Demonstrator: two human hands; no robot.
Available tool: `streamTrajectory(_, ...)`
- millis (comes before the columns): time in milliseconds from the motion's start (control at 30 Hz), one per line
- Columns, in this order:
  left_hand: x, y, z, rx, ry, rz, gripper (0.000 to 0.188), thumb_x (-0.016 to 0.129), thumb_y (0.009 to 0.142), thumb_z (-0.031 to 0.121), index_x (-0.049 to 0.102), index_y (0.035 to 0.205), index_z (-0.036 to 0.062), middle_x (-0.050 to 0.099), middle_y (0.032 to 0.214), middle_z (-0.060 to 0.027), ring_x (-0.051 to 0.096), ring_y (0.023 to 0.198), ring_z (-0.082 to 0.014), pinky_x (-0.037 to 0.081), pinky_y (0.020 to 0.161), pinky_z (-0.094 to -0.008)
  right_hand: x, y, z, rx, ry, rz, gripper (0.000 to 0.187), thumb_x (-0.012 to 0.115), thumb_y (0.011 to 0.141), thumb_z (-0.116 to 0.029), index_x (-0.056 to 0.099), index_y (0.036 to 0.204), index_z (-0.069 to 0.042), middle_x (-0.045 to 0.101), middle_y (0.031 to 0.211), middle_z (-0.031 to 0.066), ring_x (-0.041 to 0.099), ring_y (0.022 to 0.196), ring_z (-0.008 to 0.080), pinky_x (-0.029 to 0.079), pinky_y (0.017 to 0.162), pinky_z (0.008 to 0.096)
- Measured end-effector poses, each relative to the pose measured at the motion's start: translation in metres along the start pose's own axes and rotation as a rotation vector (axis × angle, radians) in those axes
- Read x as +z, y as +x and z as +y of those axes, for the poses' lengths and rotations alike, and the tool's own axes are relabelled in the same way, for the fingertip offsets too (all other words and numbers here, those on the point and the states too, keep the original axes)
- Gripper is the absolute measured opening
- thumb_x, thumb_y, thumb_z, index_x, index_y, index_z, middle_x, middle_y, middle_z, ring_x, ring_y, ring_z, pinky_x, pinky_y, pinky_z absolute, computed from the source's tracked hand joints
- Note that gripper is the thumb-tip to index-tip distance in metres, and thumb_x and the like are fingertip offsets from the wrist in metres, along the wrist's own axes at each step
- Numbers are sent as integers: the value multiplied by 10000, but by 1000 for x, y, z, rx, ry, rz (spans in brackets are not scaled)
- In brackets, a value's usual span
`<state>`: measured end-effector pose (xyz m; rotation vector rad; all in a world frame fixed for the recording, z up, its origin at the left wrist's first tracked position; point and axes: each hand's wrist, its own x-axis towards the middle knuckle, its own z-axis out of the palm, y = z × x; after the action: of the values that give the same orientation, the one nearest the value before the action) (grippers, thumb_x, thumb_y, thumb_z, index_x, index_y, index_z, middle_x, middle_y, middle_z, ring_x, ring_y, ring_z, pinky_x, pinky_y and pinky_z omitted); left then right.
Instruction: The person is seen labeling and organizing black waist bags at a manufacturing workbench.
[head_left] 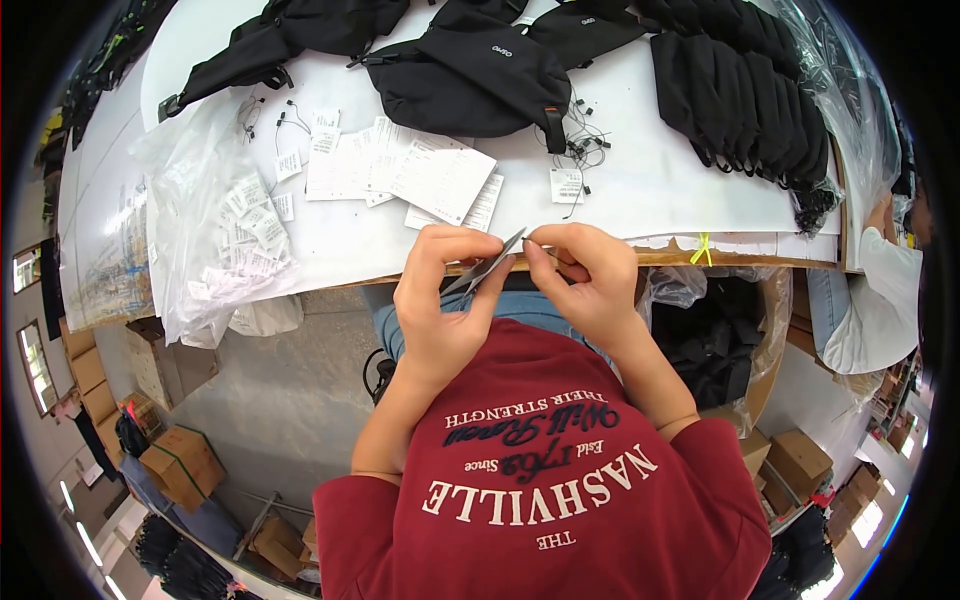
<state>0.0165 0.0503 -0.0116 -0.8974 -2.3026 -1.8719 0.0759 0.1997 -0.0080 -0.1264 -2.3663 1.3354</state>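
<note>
At the table's front edge my left hand (pixel 440 295) is closed around small metal thread snips (pixel 490 266), whose blades point up and to the right. Close to the blade tips, my right hand (pixel 590 275) pinches a tiny dark thing between thumb and forefinger. It is too small to name. Beyond my hands lie white printed paper sheets (pixel 445 178) in a loose pile. Right of them is a tangle of black tag cords (pixel 585 143) with a small white tag (pixel 566 186). A black sling bag (pixel 470 85) rests behind the papers.
A clear plastic bag (pixel 195 170) with many white labels (pixel 255 220) lies at the left. Black bags (pixel 740 105) are stacked in rows at the right. A yellow ribbon (pixel 703 249) sits at the table edge. Below stands a lined carton of black items (pixel 705 345). Another person's sleeve (pixel 880 290) shows at far right.
</note>
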Motion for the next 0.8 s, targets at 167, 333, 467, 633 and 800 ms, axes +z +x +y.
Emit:
streamTrajectory(167,4,1,4,-13,-59,14,283,712,691,-97,598,919,24,620,883,-86,604,761,-177,486,658,-268,4,-1,0,-102,-28,92,74,690,778,-59,630,822,-56,491,563,26,424,445,128,317,418,259)
streamTrajectory(333,1,1,1,30,-74,-6,280,708,653,-109,627,882,32,633,882,-87,606,772,-195,487,662,-276,1,-3,-1,167,162,29,70,687,808,-66,625,833,-47,398,520,-10,320,448,65,255,421,234)
streamTrajectory(467,-2,-2,4,85,-17,-28,290,703,617,-117,661,848,54,638,885,-77,603,783,-208,483,668,-273,-3,-5,-3,146,147,19,63,683,818,-57,632,851,-42,415,512,-32,318,447,34,243,419,213)
streamTrajectory(633,2,-6,6,46,-124,-11,262,711,632,-102,663,839,51,636,885,-83,604,794,-200,478,667,-265,-1,-8,0,95,257,77,94,704,799,-49,649,875,-44,518,550,-33,392,457,20,277,424,186)
streamTrajectory(800,0,-8,5,-85,-402,-49,210,724,670,-86,647,829,26,625,908,-115,599,822,-167,472,688,-261,-5,-7,1,108,442,57,143,733,766,-39,659,889,-46,563,577,-26,448,479,14,309,435,176)
